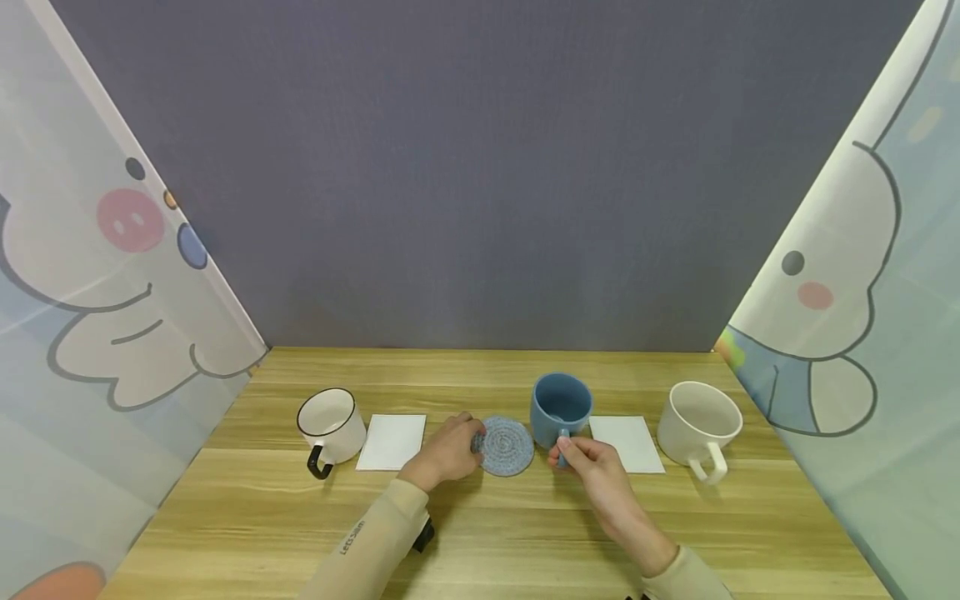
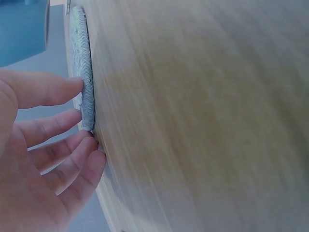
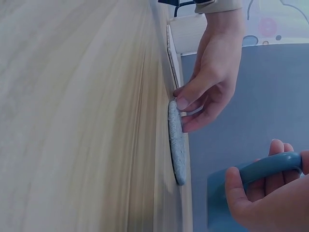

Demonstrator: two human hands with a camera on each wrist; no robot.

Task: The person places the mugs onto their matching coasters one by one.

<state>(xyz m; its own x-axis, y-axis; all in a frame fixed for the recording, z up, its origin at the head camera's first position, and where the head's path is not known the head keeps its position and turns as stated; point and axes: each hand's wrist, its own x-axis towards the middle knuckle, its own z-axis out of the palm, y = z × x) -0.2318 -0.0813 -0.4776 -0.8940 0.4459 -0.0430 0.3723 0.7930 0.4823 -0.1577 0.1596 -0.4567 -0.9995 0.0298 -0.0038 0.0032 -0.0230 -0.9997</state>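
My left hand (image 1: 450, 451) is at the left edge of a round, woven grey-blue coaster (image 1: 510, 447) that lies on the wooden table. In the left wrist view the thumb and fingertips (image 2: 73, 90) pinch its rim. My right hand (image 1: 602, 482) grips the handle of a blue mug (image 1: 553, 428), just right of the coaster. The mug is upright with its opening facing up. Seen from the right wrist, the mug (image 3: 217, 200) hangs above the table's surface, with fingers curled through the handle.
A white mug with a black rim and handle (image 1: 341, 433) stands at the left, beside a white square coaster (image 1: 392, 442). Another white square coaster (image 1: 628, 446) lies right of the blue mug, then a plain white mug (image 1: 693, 425). A grey panel (image 1: 487, 183) rises behind the table.
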